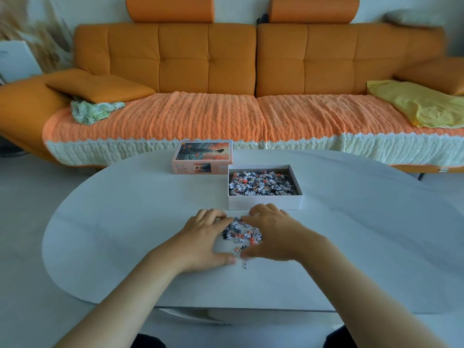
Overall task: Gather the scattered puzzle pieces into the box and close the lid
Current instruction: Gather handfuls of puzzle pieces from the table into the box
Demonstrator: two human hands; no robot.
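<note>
A small pile of grey, white and orange puzzle pieces (238, 231) lies on the white table (120, 222), just in front of the open white box (265, 202). My left hand (203, 237) and my right hand (273, 234) cup the pile from either side. Their fingers curl round it, and the thumbs nearly meet at its near edge. One stray piece (246, 264) lies just outside my hands, towards me. The box holds several pieces. Its lid (203, 159), printed with an orange picture, lies to the box's far left.
An orange sofa (251, 71) with a knitted cover runs along the table's far side. The table's near edge (226, 310) is close to my body.
</note>
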